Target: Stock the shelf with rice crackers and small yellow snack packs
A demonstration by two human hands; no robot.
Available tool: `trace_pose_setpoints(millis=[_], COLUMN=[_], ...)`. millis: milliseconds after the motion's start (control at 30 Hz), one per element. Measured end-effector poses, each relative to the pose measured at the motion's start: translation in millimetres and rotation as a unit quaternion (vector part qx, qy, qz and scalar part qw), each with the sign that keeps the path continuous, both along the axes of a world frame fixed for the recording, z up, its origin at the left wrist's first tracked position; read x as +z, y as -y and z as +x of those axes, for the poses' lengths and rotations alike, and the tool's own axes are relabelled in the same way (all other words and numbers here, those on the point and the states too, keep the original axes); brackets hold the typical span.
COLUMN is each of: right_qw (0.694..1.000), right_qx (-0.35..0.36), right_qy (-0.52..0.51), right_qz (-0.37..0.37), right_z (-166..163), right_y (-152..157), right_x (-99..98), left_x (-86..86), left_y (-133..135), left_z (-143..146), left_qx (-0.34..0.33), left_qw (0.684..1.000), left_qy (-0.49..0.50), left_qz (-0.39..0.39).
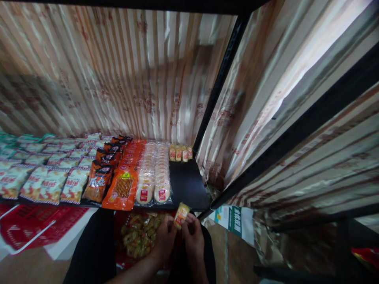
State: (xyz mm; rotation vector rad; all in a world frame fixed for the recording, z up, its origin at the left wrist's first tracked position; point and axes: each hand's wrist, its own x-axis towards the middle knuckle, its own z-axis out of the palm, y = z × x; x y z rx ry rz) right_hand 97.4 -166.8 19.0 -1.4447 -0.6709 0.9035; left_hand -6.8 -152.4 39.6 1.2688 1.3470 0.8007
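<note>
Both hands, left (164, 236) and right (193, 236), pinch one small packet (181, 214) below the shelf (186, 185) edge, its label too blurred to read, their forearms cut off by the frame.

small packet (181, 214): plastic film, glossy, crinkled. shelf (186, 183): black board, looked matt and smooth. frame post (219, 79): black, metal by look, dull sheen. striped sheeting (118, 79) behind shelf: thin film, shiny, wrinkled, caught light. snack bags (44, 183): printed plastic, glossy. round cakes (154, 173): lay in clear shiny wrap. basket (35, 225): red plastic mesh, hard. candy bag (139, 232): clear film, creased. sign (232, 219): looked like matt paper.
</note>
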Motion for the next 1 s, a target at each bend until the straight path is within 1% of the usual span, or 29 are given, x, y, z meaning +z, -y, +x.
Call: trace_pose_setpoints(millis=[200,333,433,600,733,900,1000], right_qw=[1.0,1.0,0.999,0.999,0.998,0.996,0.995], right_qx=[-0.009,-0.011,-0.015,-0.025,-0.031,-0.033,-0.04], right_qy=[0.011,0.02,0.026,0.034,0.045,0.073,0.084], right_qz=[-0.011,-0.016,-0.013,0.003,0.021,0.03,0.033], right_z=[10.9,18.2,22.4,26.5,30.4,34.2,36.5], right_y=[-11.9,-16.7,-21.2,-31.7,-40.9,-53.5,-63.9], right_x=[10.3,15.5,17.3,19.4,18.8,18.7,19.2], left_x=[13.7,22.1,27.3,34.8,38.2,43.7,49.0], left_y=[-11.8,-18.0,-22.8,-31.8,-39.2,-52.1,-63.2], left_z=[8.0,11.9,15.1,21.3,26.7,36.8,44.1], left_qx=[-0.011,-0.026,-0.042,-0.059,-0.085,-0.07,-0.062], left_qw=[0.998,0.996,0.996,0.998,0.996,0.994,0.994], left_qy=[-0.058,-0.079,-0.07,-0.021,-0.014,-0.08,-0.086], left_qz=[0.034,0.045,0.027,-0.003,0.01,0.037,0.02])
